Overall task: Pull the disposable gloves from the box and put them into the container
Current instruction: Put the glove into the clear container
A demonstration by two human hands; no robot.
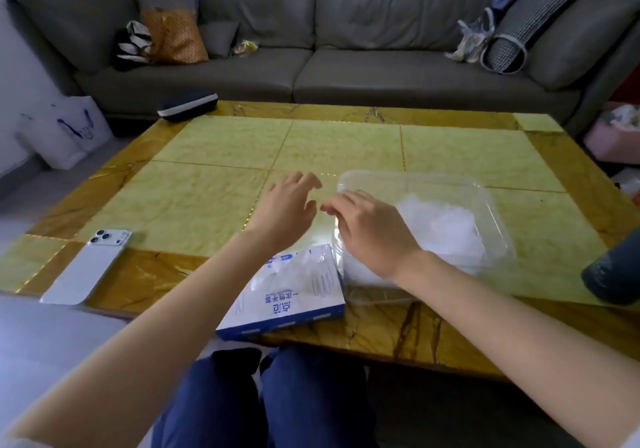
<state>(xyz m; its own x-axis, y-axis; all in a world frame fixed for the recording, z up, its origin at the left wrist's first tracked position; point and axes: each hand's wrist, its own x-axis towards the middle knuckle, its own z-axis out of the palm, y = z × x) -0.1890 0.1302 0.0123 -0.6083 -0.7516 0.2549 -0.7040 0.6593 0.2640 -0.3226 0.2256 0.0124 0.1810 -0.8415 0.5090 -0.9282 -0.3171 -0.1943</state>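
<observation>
The blue and white glove box [294, 298] lies flat at the table's near edge, with thin clear gloves showing at its opening. To its right stands a clear plastic container [415, 175] holding a crumpled pile of clear gloves [440, 232]. My right hand [370, 232] hovers over the container's left rim, fingertips pinched together on a faint clear disposable glove [322, 229] that hangs down toward the box. My left hand [287, 208] is just left of it, above the box's far end, with fingers spread and nothing in it.
A white phone [86, 264] lies face down at the table's left front corner. A dark bottle [613, 274] stands at the right edge, and a dark case [187, 106] sits at the far left corner. Beyond the table is a grey sofa [311, 66] with bags on it.
</observation>
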